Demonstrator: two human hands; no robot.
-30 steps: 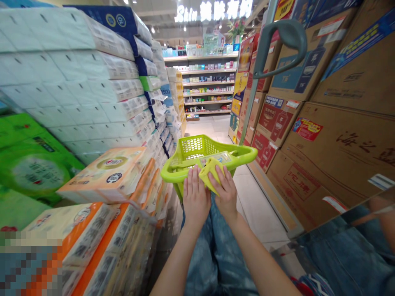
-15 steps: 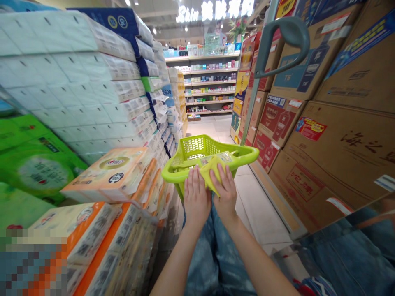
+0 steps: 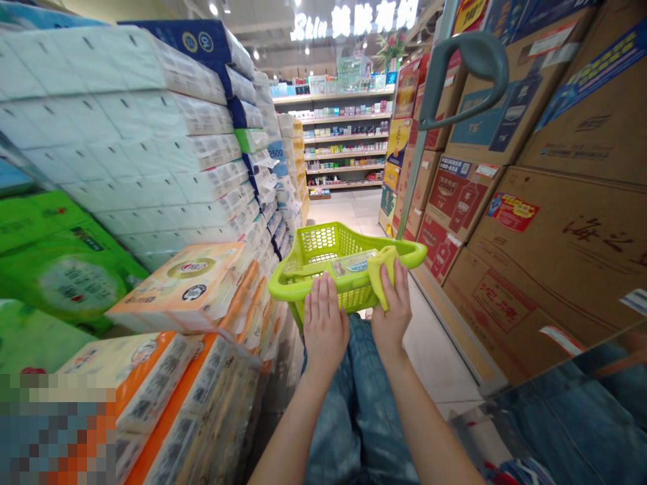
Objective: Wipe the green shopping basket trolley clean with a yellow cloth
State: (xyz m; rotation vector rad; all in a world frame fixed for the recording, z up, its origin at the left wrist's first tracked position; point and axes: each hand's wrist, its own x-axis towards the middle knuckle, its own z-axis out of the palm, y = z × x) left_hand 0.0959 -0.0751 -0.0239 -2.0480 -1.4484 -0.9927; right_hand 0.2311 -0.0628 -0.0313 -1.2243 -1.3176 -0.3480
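Note:
A lime-green shopping basket (image 3: 298, 288) with perforated walls stands in front of my knees. Its near rim runs beneath both hands. On that rim my left hand (image 3: 326, 320) lies with its fingers stretched out, and it holds nothing. A yellow cloth (image 3: 380, 273) is draped over the rim further right, with my right hand (image 3: 393, 310) pressing it there, fingers bent over it. Between the two hands, a clear label holder (image 3: 354, 264) with a printed card shows on the basket's handle. Part of the cloth hangs down outside the rim.
Stacked tissue packs (image 3: 101, 135) rise on the left, with orange packs (image 3: 192, 269) lower and nearer. Cardboard cartons (image 3: 566, 236) line the right side. A grey pull handle (image 3: 465, 81) rises from the basket's right. Stocked shelves (image 3: 348, 128) stand across the aisle's far end.
My right hand has slid the yellow cloth rightward along the rim, uncovering more of the label holder. My left hand stays nearly in place on the rim.

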